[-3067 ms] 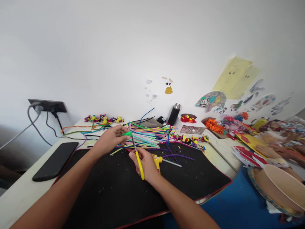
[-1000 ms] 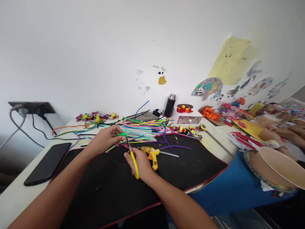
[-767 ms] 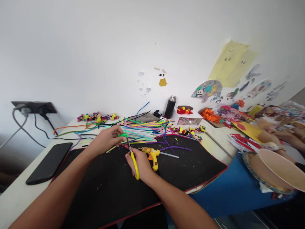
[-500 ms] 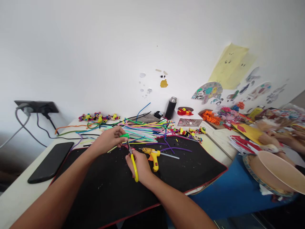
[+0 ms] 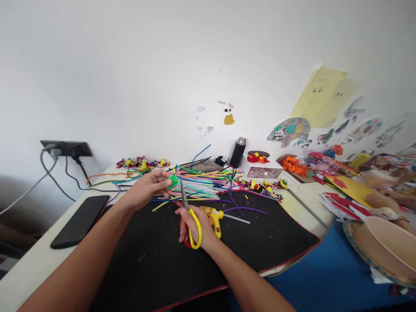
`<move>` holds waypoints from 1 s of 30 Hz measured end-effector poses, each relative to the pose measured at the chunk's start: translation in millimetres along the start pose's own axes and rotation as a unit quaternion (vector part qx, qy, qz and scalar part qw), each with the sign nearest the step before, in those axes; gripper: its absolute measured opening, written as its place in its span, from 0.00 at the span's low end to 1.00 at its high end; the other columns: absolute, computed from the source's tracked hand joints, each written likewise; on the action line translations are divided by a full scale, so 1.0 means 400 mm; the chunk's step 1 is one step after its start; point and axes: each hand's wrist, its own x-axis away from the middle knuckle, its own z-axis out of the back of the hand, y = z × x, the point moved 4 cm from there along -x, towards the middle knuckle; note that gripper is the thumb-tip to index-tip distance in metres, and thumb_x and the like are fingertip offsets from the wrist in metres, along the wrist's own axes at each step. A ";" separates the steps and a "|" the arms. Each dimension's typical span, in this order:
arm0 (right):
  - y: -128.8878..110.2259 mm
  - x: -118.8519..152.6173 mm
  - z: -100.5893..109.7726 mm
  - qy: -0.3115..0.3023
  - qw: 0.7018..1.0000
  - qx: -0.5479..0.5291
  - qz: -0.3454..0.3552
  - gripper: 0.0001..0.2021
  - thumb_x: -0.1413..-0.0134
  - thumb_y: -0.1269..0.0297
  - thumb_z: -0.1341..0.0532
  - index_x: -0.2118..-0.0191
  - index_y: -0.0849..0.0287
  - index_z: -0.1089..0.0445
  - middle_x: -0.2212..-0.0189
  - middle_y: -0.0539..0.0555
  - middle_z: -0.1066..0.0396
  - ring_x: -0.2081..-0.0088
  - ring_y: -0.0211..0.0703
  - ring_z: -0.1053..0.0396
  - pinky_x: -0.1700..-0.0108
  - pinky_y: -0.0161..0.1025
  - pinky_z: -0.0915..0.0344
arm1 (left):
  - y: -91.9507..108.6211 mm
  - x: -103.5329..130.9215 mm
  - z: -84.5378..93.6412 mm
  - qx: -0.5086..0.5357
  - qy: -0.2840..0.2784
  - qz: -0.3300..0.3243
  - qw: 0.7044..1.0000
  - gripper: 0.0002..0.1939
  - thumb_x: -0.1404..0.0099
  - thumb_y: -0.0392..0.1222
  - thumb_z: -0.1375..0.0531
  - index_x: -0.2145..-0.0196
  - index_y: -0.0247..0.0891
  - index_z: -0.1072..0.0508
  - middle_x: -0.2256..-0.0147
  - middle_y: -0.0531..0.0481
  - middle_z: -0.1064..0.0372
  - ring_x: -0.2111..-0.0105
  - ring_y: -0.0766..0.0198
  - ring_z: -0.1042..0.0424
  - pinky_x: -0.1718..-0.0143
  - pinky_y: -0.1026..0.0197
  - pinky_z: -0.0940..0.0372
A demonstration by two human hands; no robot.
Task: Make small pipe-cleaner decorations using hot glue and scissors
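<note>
Black mat (image 5: 156, 260) covers the near part of the table (image 5: 29, 268); both forearms reach over it. Right hand (image 5: 195, 223) is closed around the yellow-and-red handles of the scissors (image 5: 191, 219), fingers through the loops; blades point up and away, tips just below the left hand's fingertips. Whether the blades are apart cannot be told. Left hand (image 5: 146, 188) pinches a small green pipe-cleaner piece (image 5: 173, 180) between thumb and fingers, held just above the blade tips.

Just right of the right hand, a yellow glue gun (image 5: 214, 215) lies on the mat, nozzle pointing right. A black phone (image 5: 79, 220) lies flat on the table left of the mat.

Beyond the hands, a loose heap of coloured pipe cleaners (image 5: 204, 182) spreads across the far mat edge. Farther back, a dark flask (image 5: 238, 152) stands upright near the wall. At the far right, another person's hand (image 5: 380, 200) rests among paper crafts, with a tan bowl (image 5: 390, 242) nearer the camera.
</note>
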 end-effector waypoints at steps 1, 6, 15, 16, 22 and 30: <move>-0.003 0.001 0.003 -0.003 1.000 -0.016 -0.007 0.39 0.48 0.24 0.42 0.54 0.61 0.29 0.84 0.45 0.33 0.84 0.39 0.31 0.83 0.30 0.42 | 0.001 0.001 -0.001 0.005 -0.001 0.002 1.000 0.26 0.51 0.53 0.21 0.63 0.38 0.26 0.71 0.56 0.26 0.75 0.65 0.24 0.72 0.65 0.28; -0.020 0.010 0.011 -0.056 0.995 -0.081 0.008 0.45 0.50 0.22 0.41 0.47 0.62 0.29 0.73 0.56 0.23 0.72 0.48 0.21 0.71 0.37 0.31 | -0.001 0.002 -0.009 0.009 -0.017 0.004 1.000 0.25 0.51 0.52 0.21 0.63 0.38 0.26 0.71 0.56 0.26 0.75 0.66 0.24 0.74 0.66 0.29; -0.038 0.027 -0.002 -0.053 0.998 -0.046 0.000 0.42 0.47 0.23 0.42 0.51 0.63 0.26 0.71 0.54 0.24 0.78 0.41 0.26 0.73 0.35 0.34 | 0.003 0.006 -0.020 -0.002 -0.024 0.012 1.000 0.24 0.48 0.53 0.22 0.63 0.37 0.26 0.72 0.55 0.26 0.75 0.64 0.23 0.74 0.66 0.29; -0.036 0.025 -0.002 -0.044 0.998 -0.051 -0.005 0.43 0.48 0.23 0.42 0.52 0.64 0.26 0.72 0.53 0.25 0.79 0.40 0.27 0.75 0.35 0.35 | 0.005 0.008 -0.023 0.004 -0.022 0.016 1.000 0.24 0.48 0.53 0.22 0.64 0.37 0.26 0.72 0.55 0.26 0.75 0.65 0.24 0.74 0.66 0.29; -0.015 0.016 -0.003 -0.022 0.998 -0.058 -0.026 0.44 0.50 0.22 0.42 0.52 0.64 0.26 0.73 0.53 0.25 0.80 0.40 0.27 0.76 0.35 0.36 | 0.004 0.012 -0.026 0.038 -0.009 0.021 0.999 0.21 0.47 0.50 0.22 0.65 0.37 0.25 0.67 0.52 0.24 0.73 0.65 0.23 0.72 0.65 0.27; 0.028 0.020 -0.018 -0.028 0.998 -0.056 -0.025 0.42 0.47 0.24 0.42 0.53 0.65 0.26 0.74 0.53 0.26 0.81 0.39 0.28 0.76 0.34 0.37 | 0.000 0.011 -0.021 0.044 -0.003 0.014 0.999 0.22 0.42 0.51 0.25 0.57 0.41 0.28 0.71 0.55 0.24 0.75 0.65 0.23 0.69 0.64 0.25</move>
